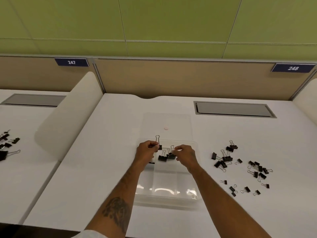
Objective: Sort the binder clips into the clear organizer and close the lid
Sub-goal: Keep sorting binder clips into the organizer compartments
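A clear organizer (pixel 165 194) with several compartments lies open on the white desk, its clear lid (pixel 167 122) flat behind it. My left hand (pixel 147 151) pinches a black binder clip (pixel 158 143) with its wire handles pointing up, above the organizer's far row. My right hand (pixel 186 154) pinches another black binder clip (pixel 171 154) just beside it. One black clip (pixel 162 158) lies in a far compartment below the hands. Another dark clip peeks out under my left wrist. A scattered pile of black clips (pixel 240 165), large and small, lies on the desk to the right.
A grey cable hatch (pixel 233 109) is set into the desk at the back right. A white divider (pixel 68 114) separates this desk from the left one, where more black clips (pixel 6 145) lie. Beige partition panels with signs 247 and 248 stand behind.
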Demonstrator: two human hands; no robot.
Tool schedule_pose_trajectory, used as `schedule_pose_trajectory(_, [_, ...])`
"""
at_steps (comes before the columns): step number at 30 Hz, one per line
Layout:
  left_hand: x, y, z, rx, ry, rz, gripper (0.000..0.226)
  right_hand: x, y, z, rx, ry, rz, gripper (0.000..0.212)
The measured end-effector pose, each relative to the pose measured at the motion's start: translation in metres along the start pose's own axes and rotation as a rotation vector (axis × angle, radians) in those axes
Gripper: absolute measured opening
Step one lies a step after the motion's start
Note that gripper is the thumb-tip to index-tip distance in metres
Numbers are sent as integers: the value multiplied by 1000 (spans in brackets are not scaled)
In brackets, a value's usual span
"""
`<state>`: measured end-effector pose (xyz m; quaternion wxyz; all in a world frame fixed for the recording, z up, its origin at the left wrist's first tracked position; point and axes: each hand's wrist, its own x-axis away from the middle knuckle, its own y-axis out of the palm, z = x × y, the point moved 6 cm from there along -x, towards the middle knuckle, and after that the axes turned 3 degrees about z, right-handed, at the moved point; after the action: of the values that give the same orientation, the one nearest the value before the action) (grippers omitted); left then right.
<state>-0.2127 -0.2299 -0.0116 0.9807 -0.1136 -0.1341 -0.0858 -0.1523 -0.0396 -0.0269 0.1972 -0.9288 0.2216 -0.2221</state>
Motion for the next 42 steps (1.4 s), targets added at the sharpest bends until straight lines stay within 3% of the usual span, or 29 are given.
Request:
schedule_pose_trajectory(5, [0,-5,-6,2,-6,-21,19,1,15,-14,165,-61,-28,28])
schedule_pose_trajectory(9, [1,4,-4,28,-2,-67,24,8,10,-28,254,-186,78,38])
schedule_pose_trajectory(14, [3,23,3,18,28,-127,26,14,18,-37,18,-177,-219,30])
schedule_pose_trajectory(19, [2,28,7,-187,89,-97,26,7,11,-21,-99,-115,-158,26])
schedule_pose_trajectory(24, [-3,19,3,-712,279,28,46,3,12,-16,92,-161,-140,23])
schedule_pose_trajectory(26, [-4,18,-4,-1055,365,45,55,4,15,-13,164,-153,-132,33])
schedule_pose_trajectory(28, [-1,16,-5,-1226,419,78,64,8,15,-15,336,-220,-106,43])
schedule_pose_trajectory(35, [0,18,-12,-1320,482,59,75,15,16,-13,839,-443,-64,66])
schedule_pose_trajectory(42, [-2,20,-14,-1298,516,51,79,18,5,-1,954,-499,16,95])
